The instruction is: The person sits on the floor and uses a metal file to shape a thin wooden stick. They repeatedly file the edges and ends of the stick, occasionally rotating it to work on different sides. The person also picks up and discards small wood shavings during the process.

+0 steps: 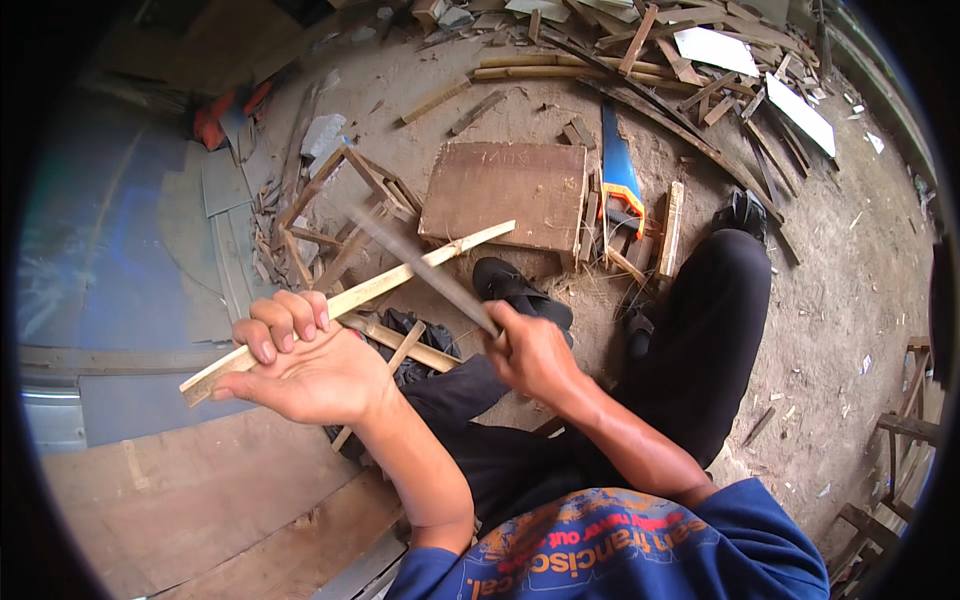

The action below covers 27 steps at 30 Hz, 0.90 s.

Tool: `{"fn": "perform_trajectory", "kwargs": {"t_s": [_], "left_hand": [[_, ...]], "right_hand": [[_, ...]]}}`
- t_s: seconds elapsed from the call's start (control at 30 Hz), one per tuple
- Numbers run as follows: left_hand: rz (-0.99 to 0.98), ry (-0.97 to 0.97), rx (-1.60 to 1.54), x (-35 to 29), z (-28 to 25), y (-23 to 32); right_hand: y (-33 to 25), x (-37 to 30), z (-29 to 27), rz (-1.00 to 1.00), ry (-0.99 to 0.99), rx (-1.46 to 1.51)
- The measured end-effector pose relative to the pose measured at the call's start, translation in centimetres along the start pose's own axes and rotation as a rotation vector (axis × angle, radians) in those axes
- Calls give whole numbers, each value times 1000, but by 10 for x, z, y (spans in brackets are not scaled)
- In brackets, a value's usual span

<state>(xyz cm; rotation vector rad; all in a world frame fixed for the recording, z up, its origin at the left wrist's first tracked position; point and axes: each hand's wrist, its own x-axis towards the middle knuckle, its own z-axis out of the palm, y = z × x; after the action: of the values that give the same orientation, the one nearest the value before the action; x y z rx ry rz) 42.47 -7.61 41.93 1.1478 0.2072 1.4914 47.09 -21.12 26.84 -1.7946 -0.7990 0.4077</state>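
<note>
My left hand (305,365) is closed around a pale split strip of bamboo or wood (380,287), which slants up and to the right. The strip's lower end sticks out past my thumb. In my right hand (535,350), the fist grips a long-bladed knife (430,272), smeared by motion. Its blade runs up and to the left, crossing over the strip beyond my left hand. I cannot tell whether blade and strip touch. The knife's handle is hidden inside my fist. Past the strip's far end sits a square brown wooden block (508,190).
A handsaw (620,170) with a blue blade and orange handle lies right of the block. A wooden frame (340,200) stands left of it. Scrap wood (690,90) is heaped at the far right. Wide boards (200,500) lie near left. My bent knee (735,270) rises at right.
</note>
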Motion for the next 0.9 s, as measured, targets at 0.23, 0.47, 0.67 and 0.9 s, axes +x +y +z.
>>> {"fn": "perform_trajectory", "kwargs": {"t_s": [0.23,0.47,0.67,0.9], "left_hand": [[-9,-11,8,1,3,6],[-12,-15,37,11,1,5],[-19,-2,49,4,7,6],[-10,16,35,-1,1,4]], "right_hand": [[24,11,-1,121,0,47],[-7,2,-4,140,-39,134],[17,2,6,122,8,-106],[-7,-10,-2,-5,-20,-22]]}}
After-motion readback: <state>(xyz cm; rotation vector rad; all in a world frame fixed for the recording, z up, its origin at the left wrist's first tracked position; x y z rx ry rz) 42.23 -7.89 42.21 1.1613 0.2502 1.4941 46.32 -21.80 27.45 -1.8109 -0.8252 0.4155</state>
